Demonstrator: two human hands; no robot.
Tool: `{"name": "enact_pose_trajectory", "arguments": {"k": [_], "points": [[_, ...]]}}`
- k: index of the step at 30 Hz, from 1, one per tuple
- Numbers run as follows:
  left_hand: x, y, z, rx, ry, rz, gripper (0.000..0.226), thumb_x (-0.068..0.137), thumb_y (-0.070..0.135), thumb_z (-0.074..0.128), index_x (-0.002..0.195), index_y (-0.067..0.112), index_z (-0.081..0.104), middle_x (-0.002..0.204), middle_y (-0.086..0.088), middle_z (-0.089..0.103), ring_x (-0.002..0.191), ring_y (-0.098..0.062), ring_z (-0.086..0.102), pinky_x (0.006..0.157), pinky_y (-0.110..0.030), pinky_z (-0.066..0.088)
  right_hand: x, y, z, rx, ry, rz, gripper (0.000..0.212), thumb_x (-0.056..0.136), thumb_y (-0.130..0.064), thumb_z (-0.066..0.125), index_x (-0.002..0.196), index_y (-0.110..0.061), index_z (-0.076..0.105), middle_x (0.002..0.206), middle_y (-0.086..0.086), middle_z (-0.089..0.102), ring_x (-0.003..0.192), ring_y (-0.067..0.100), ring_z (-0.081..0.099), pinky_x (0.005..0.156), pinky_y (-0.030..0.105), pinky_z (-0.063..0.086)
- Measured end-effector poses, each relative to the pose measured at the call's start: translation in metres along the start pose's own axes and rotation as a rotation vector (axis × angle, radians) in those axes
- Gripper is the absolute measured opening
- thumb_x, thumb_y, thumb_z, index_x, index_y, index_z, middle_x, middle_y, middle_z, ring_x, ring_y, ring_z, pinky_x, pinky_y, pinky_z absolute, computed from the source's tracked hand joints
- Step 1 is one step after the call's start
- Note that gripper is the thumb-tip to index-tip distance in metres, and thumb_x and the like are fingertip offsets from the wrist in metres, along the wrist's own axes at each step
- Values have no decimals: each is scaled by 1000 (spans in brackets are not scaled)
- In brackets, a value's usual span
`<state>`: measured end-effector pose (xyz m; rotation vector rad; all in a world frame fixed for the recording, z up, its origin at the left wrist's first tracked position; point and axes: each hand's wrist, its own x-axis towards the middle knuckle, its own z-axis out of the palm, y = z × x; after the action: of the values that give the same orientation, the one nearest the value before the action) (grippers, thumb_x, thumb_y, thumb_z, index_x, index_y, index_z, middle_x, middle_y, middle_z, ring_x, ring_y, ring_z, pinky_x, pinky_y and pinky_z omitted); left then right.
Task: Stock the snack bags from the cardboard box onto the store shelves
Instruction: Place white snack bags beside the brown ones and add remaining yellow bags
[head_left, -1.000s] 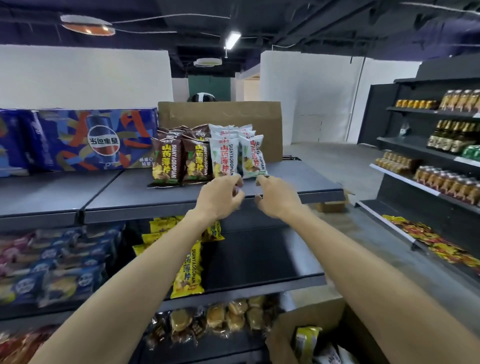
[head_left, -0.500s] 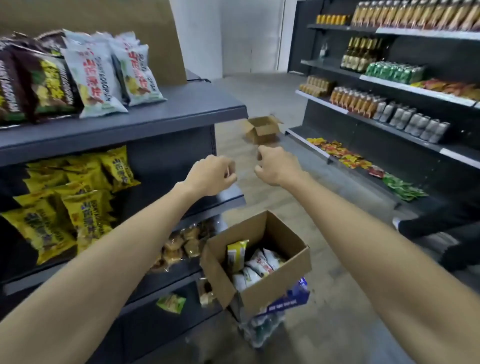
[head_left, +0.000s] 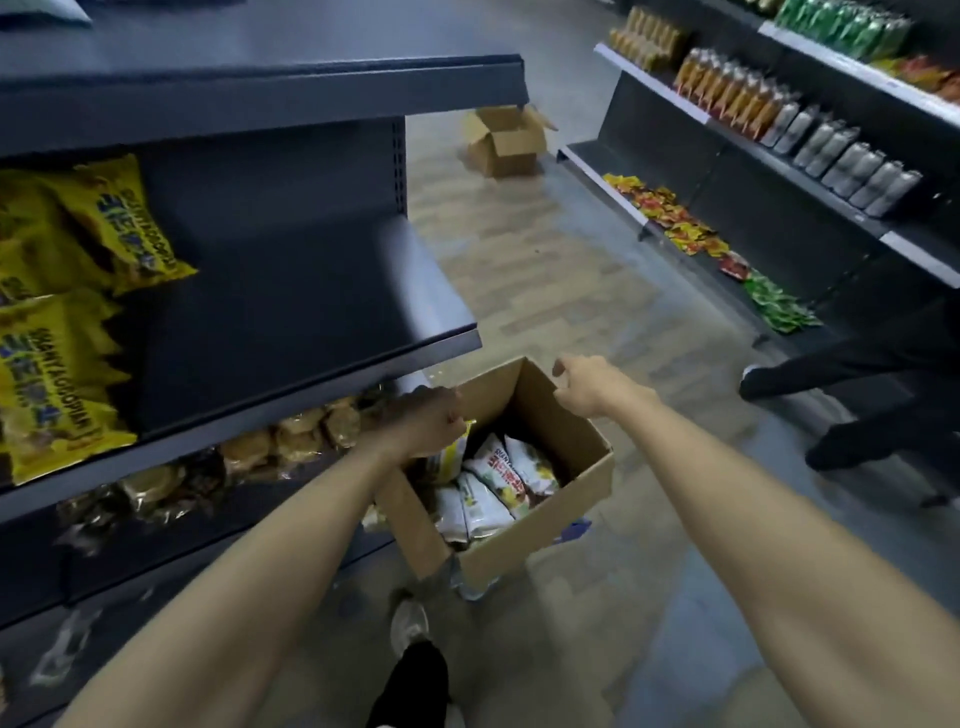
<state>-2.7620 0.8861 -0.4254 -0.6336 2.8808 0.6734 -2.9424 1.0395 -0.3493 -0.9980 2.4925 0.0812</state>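
An open cardboard box (head_left: 566, 499) stands on the floor beside the dark shelf unit (head_left: 291, 312). Inside it lie several white snack bags (head_left: 493, 486) and a yellow one (head_left: 449, 457). My left hand (head_left: 423, 421) hovers over the box's left side with its fingers curled and nothing visibly in it. My right hand (head_left: 584, 387) is above the box's far corner, fingers loosely apart and empty. Yellow snack bags (head_left: 67, 322) fill the left part of the middle shelf.
Wrapped pastries (head_left: 270, 452) line the shelf below. A second open box (head_left: 506, 137) sits farther down the aisle. Across the aisle, shelves (head_left: 727, 171) hold bottles, cans and small packets. Another person's dark legs and shoes (head_left: 852, 410) are at the right. My own foot (head_left: 410, 629) is below the box.
Both hands have dropped from the top shelf's bags down to the box on the floor. The view has tilted downward with them.
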Motion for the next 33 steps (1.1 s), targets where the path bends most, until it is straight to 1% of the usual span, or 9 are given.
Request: {"name": "enact_pose_trajectory", "arguments": {"k": [3,7,10,13,18,21,24,29,33], "points": [[18,-14,19,-34,-15,-36,16,79,32,41,68,21,44,75,-5,59,61,-26,46,58,-32,35,22,4,7,25,-37,30,45,92,-28,52,135,-18,49,129,12,60,118,31,55,96,37,47],[35,-32,52,-220,46,10,22,73,31,47,70,14,61,71,-8,64,68,-30,59,60,-30,45,40,9,36,24,-113,48,45,92,-27,56,135,-14,50,134,13,57,123,30,53,99,33,43],[40,-36,67,-180,36,12,19,74,24,56,73,10,68,69,-12,66,67,-32,62,56,-27,44,44,16,59,37,-165,77,42,90,-26,57,129,-14,52,130,12,59,120,30,53,98,35,44],[44,-33,78,-226,19,8,23,73,28,52,73,10,67,66,-11,64,66,-31,61,55,-27,42,46,22,75,65,-195,108,37,88,-25,58,124,-17,53,126,10,61,116,29,55,93,34,46],[46,-21,101,-269,-87,-35,39,75,39,40,84,11,66,80,-9,66,82,-27,60,64,-28,41,51,38,100,104,-198,141,47,87,-18,59,131,-16,45,124,14,60,115,31,55,88,32,45],[46,-15,118,-271,-217,-86,18,87,31,52,91,17,63,89,-6,66,93,-27,61,69,-28,43,56,45,115,96,-185,144,50,85,-17,60,132,-15,42,121,17,57,115,34,54,88,37,47],[48,-10,134,-222,-288,-225,21,89,32,54,101,17,61,104,-8,65,101,-32,60,80,-33,48,65,49,131,79,-239,162,48,87,-18,60,131,-14,42,122,17,54,115,35,53,84,36,43],[50,-1,164,-177,-330,-414,28,88,33,53,106,13,56,111,-13,63,102,-35,59,76,-33,45,94,53,161,66,-335,99,57,88,-21,64,137,-8,39,131,20,51,120,36,51,97,41,46],[53,10,186,-210,-366,-500,28,87,33,52,107,14,54,116,-13,58,106,-34,57,81,-35,46,124,53,184,64,-404,124,56,88,-17,61,137,-5,36,135,20,49,122,36,51,98,41,45]]}}
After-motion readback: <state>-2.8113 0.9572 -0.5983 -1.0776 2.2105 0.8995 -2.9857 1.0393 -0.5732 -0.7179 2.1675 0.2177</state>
